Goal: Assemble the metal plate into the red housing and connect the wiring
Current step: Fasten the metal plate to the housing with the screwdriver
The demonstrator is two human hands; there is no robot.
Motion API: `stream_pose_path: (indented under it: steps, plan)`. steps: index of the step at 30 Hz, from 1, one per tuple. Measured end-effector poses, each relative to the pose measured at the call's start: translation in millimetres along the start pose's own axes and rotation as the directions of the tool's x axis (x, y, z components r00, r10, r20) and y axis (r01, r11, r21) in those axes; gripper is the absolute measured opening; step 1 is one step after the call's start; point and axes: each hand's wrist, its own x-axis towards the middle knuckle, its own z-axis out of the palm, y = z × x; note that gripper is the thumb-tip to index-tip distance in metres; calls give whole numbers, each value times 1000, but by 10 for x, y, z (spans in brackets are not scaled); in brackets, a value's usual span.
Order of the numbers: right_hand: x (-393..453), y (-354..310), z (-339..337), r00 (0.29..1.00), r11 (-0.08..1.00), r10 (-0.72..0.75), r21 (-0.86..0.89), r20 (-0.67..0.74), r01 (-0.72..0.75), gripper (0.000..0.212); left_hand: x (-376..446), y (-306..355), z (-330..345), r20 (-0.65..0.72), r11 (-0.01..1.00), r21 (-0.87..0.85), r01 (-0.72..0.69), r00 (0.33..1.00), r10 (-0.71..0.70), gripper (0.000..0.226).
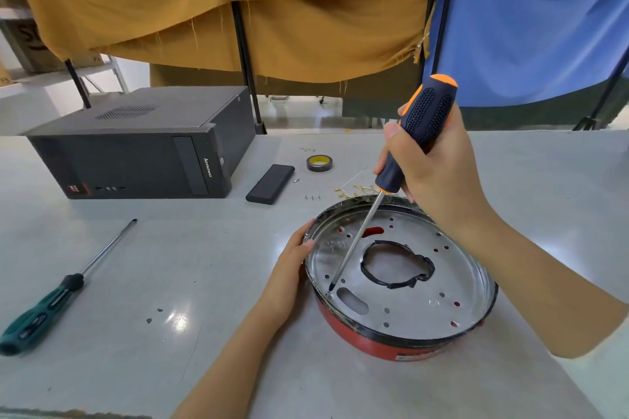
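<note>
The round red housing lies on the table at centre right. A shiny metal plate with many holes sits inside it, and black tape rings its central opening. My right hand grips a dark blue and orange screwdriver. Its shaft slants down to a hole near the plate's left edge. My left hand rests against the housing's left rim, fingers curled on it. No wiring is clearly visible.
A green-handled screwdriver lies at the left. A black computer case stands at the back left. Near it are a black flat block, a tape roll, small screws and brass terminals.
</note>
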Motion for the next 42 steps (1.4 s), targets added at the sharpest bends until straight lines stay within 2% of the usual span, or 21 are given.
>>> stream_pose_path:
  steps: [14,16,19,22,24,26,29,31,34,37,42]
  plan:
    - [3,40,15,1000,1000,-11,-21,-3,11,17,-51,82,29,-17,999,37,26,1000,-26,44]
    - [10,52,16,1000,999,5,-35,-7,-5,17,-63,90,34,-35,996,79,47,998,-44,42]
    - [12,75,1,999,998,43,-44,-15,-43,18,-109,161,-25,-45,970,239,37,999,-26,41]
    - [13,99,-33,998,996,58,-66,-32,-60,18,-151,372,-177,79,838,538,-96,995,64,25]
    - [14,116,-54,997,994,70,-85,-40,-74,18,-162,524,-246,165,724,683,-102,986,-16,19]
    - [16,129,-75,995,991,82,-104,-49,-87,18,-137,644,-235,191,631,773,-64,972,-136,15]
    - [1,138,-99,994,991,89,-93,-59,-95,16,-87,792,-129,192,501,865,-39,947,-257,17]
    - [-5,139,-112,994,991,88,-91,-61,-94,16,-48,868,-62,173,371,928,-42,929,-328,19]
    - [-3,150,-125,993,990,96,-100,-65,-102,16,-8,933,37,139,199,978,-61,904,-405,10]
    - [-3,162,-122,993,989,99,-101,-68,-105,16,8,950,77,126,126,989,-78,889,-439,7]
    - [-4,181,-119,992,987,100,-116,-82,-110,17,45,927,54,100,150,988,-31,872,-478,8]
